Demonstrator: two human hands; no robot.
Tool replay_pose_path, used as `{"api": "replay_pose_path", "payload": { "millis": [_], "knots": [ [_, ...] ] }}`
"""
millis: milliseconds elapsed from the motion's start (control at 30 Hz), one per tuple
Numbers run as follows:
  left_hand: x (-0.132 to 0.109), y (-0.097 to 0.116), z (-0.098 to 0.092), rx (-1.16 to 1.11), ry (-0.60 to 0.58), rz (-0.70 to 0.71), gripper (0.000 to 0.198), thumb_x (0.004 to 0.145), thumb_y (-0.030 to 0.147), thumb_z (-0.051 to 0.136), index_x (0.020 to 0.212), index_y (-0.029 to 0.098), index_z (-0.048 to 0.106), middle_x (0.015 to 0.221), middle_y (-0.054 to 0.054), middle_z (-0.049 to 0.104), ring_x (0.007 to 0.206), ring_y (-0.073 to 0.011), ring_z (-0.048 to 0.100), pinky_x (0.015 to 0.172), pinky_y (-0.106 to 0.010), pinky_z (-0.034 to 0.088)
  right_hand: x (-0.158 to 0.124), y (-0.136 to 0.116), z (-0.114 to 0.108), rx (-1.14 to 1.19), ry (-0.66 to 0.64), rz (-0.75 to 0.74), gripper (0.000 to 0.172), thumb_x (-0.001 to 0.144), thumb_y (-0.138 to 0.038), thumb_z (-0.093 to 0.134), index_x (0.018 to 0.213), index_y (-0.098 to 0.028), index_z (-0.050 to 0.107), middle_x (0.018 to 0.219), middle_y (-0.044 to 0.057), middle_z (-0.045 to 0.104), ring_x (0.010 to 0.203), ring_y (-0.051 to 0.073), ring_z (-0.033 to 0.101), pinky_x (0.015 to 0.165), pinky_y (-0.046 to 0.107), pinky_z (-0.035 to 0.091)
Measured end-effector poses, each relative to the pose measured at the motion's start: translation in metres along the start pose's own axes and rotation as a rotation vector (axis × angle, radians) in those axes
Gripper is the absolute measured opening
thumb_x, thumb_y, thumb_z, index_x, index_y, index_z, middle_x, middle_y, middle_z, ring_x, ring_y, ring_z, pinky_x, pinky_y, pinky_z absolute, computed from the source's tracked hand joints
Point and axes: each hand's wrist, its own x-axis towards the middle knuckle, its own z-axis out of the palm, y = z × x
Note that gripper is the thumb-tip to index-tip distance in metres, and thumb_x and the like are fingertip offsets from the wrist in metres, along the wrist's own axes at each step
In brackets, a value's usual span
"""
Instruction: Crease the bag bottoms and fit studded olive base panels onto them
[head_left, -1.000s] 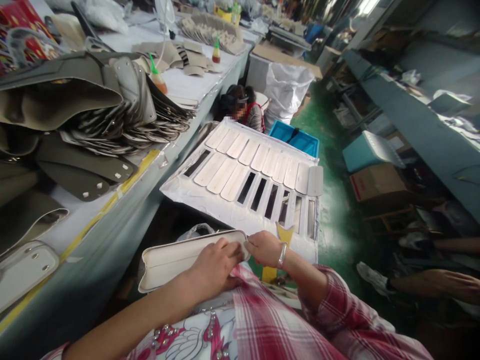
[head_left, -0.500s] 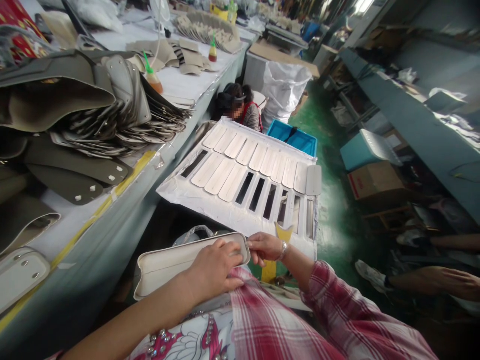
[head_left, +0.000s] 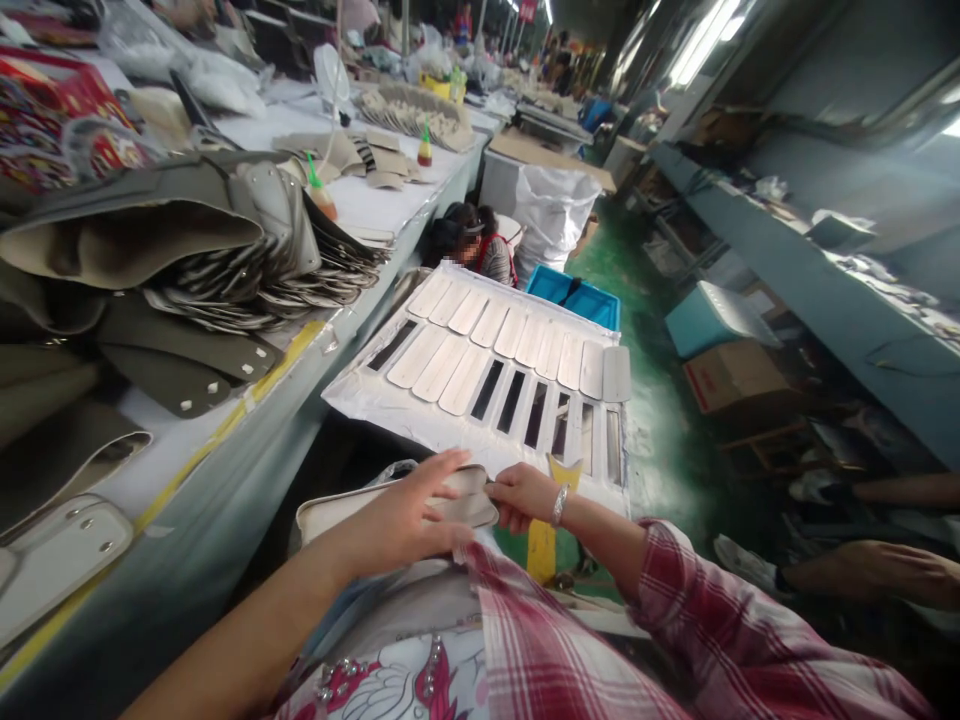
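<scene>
"Left hand (head_left: 401, 515)?"

"Fingers spread wide, raised slightly, palm over the cream panel (head_left: 334, 515)."

"And the right hand (head_left: 525, 497)?"

"Fingers pressed together, apparently pinching the panel's far end. Exact grip hidden."

"Panel's place?"

"Close in front of the body, just short of the near edge of the white board (head_left: 360, 400), off its surface as far as visible."

"State of the board?"

"Far row of pale strips (head_left: 469, 312) full from end to end, one grey strip (head_left: 616, 374) at the right corner. Near row only part filled: three strips toward the left, then open slots (head_left: 487, 390) running to the right edge, plus one at the left."

"Elsewhere?"

"Khaki panels (head_left: 180, 350) in fanned stacks along the table (head_left: 172, 440), a co-worker (head_left: 495, 262) seated past the board's far corner. Whether the panels are finished, no telling."
</scene>
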Motion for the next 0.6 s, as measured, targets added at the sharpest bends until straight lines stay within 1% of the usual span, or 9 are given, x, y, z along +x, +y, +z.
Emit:
{"api": "replay_pose_path", "payload": {
  "millis": [67,133,167,200,300,367,467,533,600],
  "knots": [
    [-0.029,-0.009,-0.025,-0.233,0.293,-0.071,0.051,0.084,0.047,0.051,0.127,0.022,0.043,0.115,-0.009,0.056,0.100,-0.0205,0.056,0.082,-0.031,0.047,0.000,0.005,0.000,0.023,-0.001,-0.009,0.034,0.090,-0.031,0.049,0.061,-0.014,0.051,0.049,0.001,0.061,0.036,0.011,0.055,0.034,0.018,0.045],
    [-0.061,-0.027,-0.042,-0.250,0.614,-0.166,0.031,0.083,0.045,0.054,0.095,0.017,0.059,0.087,-0.003,0.062,0.080,-0.0153,0.057,0.073,-0.024,0.046,0.002,0.013,-0.002,0.123,-0.060,-0.012,0.035,0.090,-0.035,0.048,0.062,-0.014,0.052,0.051,0.002,0.061,0.036,0.010,0.055,0.034,0.017,0.044],
    [-0.078,-0.040,-0.047,-0.218,0.706,-0.233,0.029,0.081,0.045,0.057,0.079,0.016,0.059,0.072,0.000,0.058,0.068,-0.0121,0.054,0.066,-0.021,0.044,0.003,0.017,-0.003,0.183,-0.101,-0.010,0.038,0.091,-0.038,0.046,0.063,-0.013,0.053,0.052,0.002,0.062,0.037,0.010,0.054,0.034,0.016,0.043],
    [-0.092,-0.053,-0.048,-0.201,0.746,-0.306,0.032,0.079,0.046,0.059,0.069,0.016,0.055,0.062,0.003,0.052,0.059,-0.0097,0.048,0.059,-0.020,0.041,0.004,0.021,-0.005,0.239,-0.138,-0.005,0.040,0.093,-0.040,0.042,0.064,-0.013,0.053,0.053,0.002,0.062,0.037,0.009,0.054,0.035,0.016,0.043],
    [-0.123,-0.089,-0.040,-0.322,0.706,-0.465,0.038,0.075,0.048,0.063,0.063,0.016,0.047,0.055,0.006,0.044,0.052,-0.0075,0.040,0.050,-0.018,0.034,0.005,0.029,-0.008,0.310,-0.194,-0.023,0.043,0.094,-0.042,0.037,0.066,-0.013,0.052,0.055,0.002,0.062,0.039,0.009,0.055,0.037,0.016,0.044],
    [-0.129,-0.102,-0.030,-0.463,0.661,-0.484,0.037,0.074,0.047,0.064,0.065,0.016,0.045,0.056,0.007,0.044,0.051,-0.0070,0.039,0.048,-0.018,0.032,0.005,0.030,-0.008,0.271,-0.196,-0.077,0.039,0.090,-0.044,0.044,0.068,-0.014,0.052,0.055,0.002,0.062,0.040,0.009,0.055,0.038,0.017,0.045],
    [-0.126,-0.105,-0.022,-0.639,0.617,-0.436,0.038,0.071,0.044,0.068,0.068,0.017,0.041,0.057,0.007,0.044,0.049,-0.0061,0.040,0.046,-0.017,0.030,0.006,0.028,-0.006,0.128,-0.148,-0.126,0.040,0.080,-0.052,0.057,0.067,-0.015,0.051,0.053,0.001,0.061,0.038,0.009,0.053,0.036,0.016,0.043],
    [-0.120,-0.103,-0.026,-0.701,0.568,-0.407,0.041,0.070,0.043,0.069,0.068,0.017,0.038,0.057,0.007,0.043,0.047,-0.0051,0.041,0.045,-0.016,0.030,0.009,0.024,-0.007,0.029,-0.121,-0.113,0.045,0.073,-0.058,0.061,0.066,-0.015,0.050,0.052,0.001,0.061,0.038,0.009,0.053,0.034,0.015,0.041],
    [-0.116,-0.101,-0.034,-0.713,0.506,-0.418,0.042,0.069,0.043,0.069,0.069,0.018,0.036,0.057,0.007,0.044,0.044,-0.0047,0.041,0.043,-0.017,0.031,0.015,0.019,-0.011,-0.043,-0.153,-0.080,0.051,0.068,-0.065,0.061,0.065,-0.015,0.050,0.053,0.002,0.061,0.038,0.009,0.053,0.035,0.016,0.042]
  ]
}}
